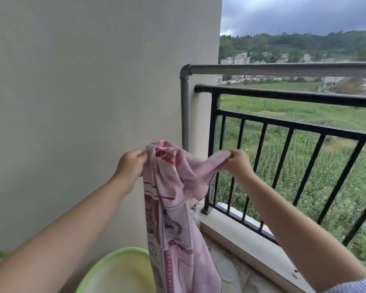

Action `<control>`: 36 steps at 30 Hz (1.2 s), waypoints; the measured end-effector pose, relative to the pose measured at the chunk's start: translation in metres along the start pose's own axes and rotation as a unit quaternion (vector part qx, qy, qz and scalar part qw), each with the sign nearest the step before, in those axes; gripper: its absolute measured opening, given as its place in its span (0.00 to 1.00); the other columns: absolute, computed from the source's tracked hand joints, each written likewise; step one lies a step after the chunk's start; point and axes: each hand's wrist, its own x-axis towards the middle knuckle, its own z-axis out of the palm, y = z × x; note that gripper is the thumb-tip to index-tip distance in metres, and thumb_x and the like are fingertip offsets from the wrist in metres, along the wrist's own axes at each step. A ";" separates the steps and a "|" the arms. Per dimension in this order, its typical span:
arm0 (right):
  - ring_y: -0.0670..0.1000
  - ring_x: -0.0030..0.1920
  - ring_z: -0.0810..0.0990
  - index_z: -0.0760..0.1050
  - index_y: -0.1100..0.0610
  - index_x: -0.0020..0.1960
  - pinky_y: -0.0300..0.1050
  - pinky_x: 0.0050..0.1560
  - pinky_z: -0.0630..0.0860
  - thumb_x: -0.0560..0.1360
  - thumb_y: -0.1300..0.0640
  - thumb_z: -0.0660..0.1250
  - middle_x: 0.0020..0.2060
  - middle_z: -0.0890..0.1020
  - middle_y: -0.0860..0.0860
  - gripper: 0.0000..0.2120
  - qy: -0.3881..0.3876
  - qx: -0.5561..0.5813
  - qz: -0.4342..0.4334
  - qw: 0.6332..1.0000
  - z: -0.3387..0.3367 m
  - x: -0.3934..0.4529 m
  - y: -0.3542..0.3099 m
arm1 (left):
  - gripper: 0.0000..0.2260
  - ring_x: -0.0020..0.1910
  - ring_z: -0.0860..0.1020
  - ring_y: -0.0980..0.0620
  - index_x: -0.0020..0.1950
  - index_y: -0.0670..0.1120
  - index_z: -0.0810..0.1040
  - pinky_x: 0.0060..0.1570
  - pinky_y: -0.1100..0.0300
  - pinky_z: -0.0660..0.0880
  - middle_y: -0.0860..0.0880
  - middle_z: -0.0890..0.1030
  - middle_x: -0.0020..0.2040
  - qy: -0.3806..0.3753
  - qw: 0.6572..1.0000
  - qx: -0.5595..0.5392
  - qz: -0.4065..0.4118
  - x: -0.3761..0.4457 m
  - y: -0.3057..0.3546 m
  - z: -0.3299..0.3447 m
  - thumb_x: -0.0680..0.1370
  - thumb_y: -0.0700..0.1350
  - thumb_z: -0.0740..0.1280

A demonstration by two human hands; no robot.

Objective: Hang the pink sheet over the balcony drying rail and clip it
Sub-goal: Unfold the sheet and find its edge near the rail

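Note:
I hold the pink sheet (173,208) up in front of me; it has a dark red pattern and hangs bunched down past the frame's bottom edge. My left hand (131,166) pinches its upper edge on the left. My right hand (238,163) pinches another part of the edge on the right, with a sagging stretch of cloth between the two. The grey drying rail (283,69) runs horizontally above and beyond my hands, joined by an elbow to a vertical grey pipe (184,115). The sheet does not touch the rail. No clip is in view.
A black metal balcony railing (283,96) stands just below and behind the grey rail, on a low concrete curb (241,240). A pale wall (82,102) fills the left. A light green basin (114,271) sits below my left arm.

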 end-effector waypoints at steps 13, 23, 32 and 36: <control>0.48 0.38 0.77 0.75 0.63 0.52 0.31 0.33 0.78 0.72 0.72 0.60 0.36 0.77 0.50 0.11 0.008 0.017 -0.085 0.996 -0.028 -0.001 -0.050 | 0.13 0.58 0.77 0.45 0.60 0.39 0.77 0.55 0.57 0.72 0.40 0.79 0.59 -0.111 0.956 0.272 -0.020 0.002 -0.023 0.009 0.77 0.41 0.62; 0.44 0.33 0.75 0.74 0.60 0.43 0.31 0.31 0.75 0.73 0.68 0.62 0.34 0.77 0.49 0.05 0.039 0.045 -0.105 0.993 -0.047 -0.017 -0.038 | 0.11 0.40 0.79 0.49 0.50 0.39 0.82 0.46 0.53 0.77 0.43 0.83 0.43 -0.191 0.961 0.131 0.154 -0.017 0.013 0.101 0.77 0.44 0.63; 0.46 0.25 0.70 0.75 0.63 0.43 0.31 0.21 0.69 0.75 0.66 0.60 0.29 0.75 0.52 0.06 -0.026 -0.040 -0.007 0.999 -0.046 -0.025 -0.007 | 0.08 0.37 0.75 0.53 0.42 0.45 0.85 0.42 0.60 0.72 0.57 0.78 0.28 -0.125 0.976 0.105 0.144 0.020 0.001 0.072 0.75 0.41 0.66; 0.43 0.26 0.69 0.77 0.63 0.46 0.27 0.23 0.69 0.75 0.62 0.61 0.29 0.73 0.47 0.07 -0.041 -0.267 -0.077 0.960 -0.066 -0.022 0.000 | 0.10 0.37 0.70 0.51 0.37 0.42 0.79 0.40 0.58 0.65 0.46 0.73 0.34 0.016 0.982 0.123 0.143 0.034 -0.003 0.042 0.74 0.46 0.64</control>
